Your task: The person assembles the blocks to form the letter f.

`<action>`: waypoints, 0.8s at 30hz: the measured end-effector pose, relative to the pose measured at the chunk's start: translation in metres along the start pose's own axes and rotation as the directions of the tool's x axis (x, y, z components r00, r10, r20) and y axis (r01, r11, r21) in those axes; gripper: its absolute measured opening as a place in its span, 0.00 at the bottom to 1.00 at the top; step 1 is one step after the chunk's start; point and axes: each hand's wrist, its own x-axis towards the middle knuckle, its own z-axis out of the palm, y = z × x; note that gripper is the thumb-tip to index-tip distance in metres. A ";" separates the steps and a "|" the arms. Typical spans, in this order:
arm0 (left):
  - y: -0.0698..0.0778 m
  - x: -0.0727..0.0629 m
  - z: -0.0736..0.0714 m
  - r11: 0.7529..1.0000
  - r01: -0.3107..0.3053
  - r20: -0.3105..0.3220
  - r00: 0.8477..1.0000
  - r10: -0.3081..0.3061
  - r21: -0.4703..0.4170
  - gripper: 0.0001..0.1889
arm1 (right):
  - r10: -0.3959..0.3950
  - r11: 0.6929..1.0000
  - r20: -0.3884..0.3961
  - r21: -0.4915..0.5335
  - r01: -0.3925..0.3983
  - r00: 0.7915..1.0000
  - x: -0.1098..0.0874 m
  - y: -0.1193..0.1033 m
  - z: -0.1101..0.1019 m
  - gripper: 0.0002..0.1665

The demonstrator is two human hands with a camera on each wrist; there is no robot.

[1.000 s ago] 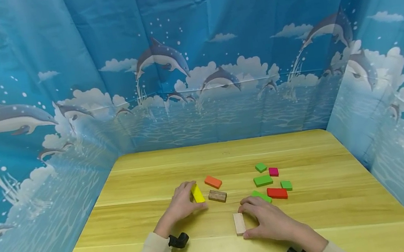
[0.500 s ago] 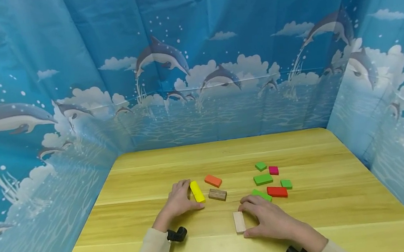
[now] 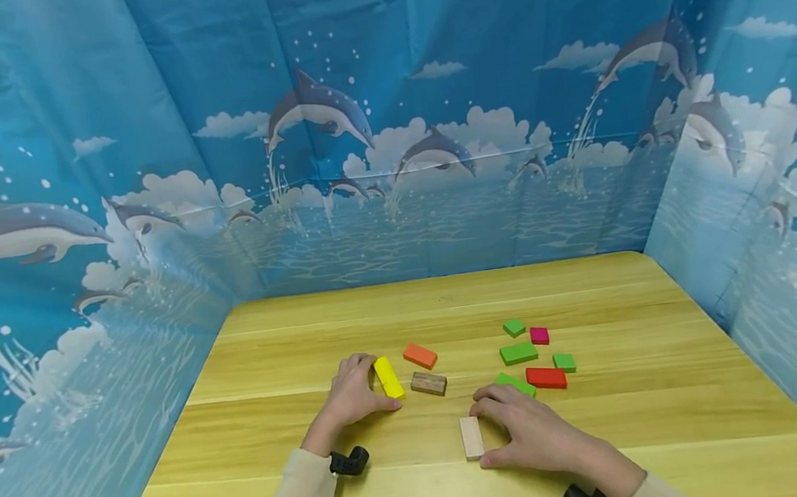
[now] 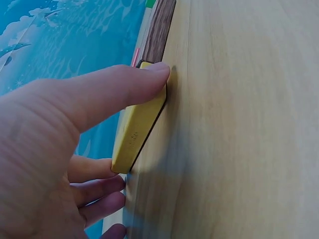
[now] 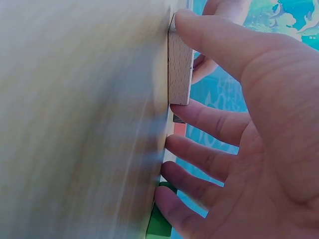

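On the left, my left hand [image 3: 350, 394] holds a yellow block [image 3: 389, 378] by its two ends, between thumb and index finger. The yellow block [image 4: 137, 124] lies flat on the table, and the other fingertips reach down beside it. My right hand [image 3: 528, 427] spans a pale plain-wood block [image 3: 472, 438], thumb at the near end and index finger at the far end. In the right wrist view the pale block [image 5: 179, 67] also lies on the table, while the remaining fingers spread out past it. Just right of the yellow block are a brown wood-grain block [image 3: 429, 384] and an orange block [image 3: 421, 356].
Beyond the right hand lie a red block [image 3: 546, 378], a magenta block [image 3: 539, 336] and several green blocks [image 3: 519, 353]. One green block [image 3: 516, 385] is partly behind the right fingers. A blue dolphin-print curtain [image 3: 426, 228] encloses the far side of the wooden table [image 3: 289, 328].
The yellow block has gone from tilted up in the left hand to flat on the table. The left hand has shifted slightly left. The right hand and pale block stay put.
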 end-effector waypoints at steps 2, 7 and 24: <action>0.000 0.000 0.000 1.000 -0.003 -0.007 1.000 0.003 -0.005 0.53 | 0.001 1.000 -0.001 0.000 -0.001 1.000 0.000 0.000 0.000 0.36; 0.001 -0.001 0.000 0.999 -0.002 -0.016 1.000 0.001 -0.036 0.53 | 0.005 1.000 0.004 0.002 -0.005 1.000 0.000 -0.001 -0.001 0.37; 0.022 0.005 -0.004 0.981 -0.009 0.005 1.000 0.010 -0.194 0.54 | 0.008 1.000 0.015 0.006 -0.008 1.000 0.000 0.001 0.000 0.41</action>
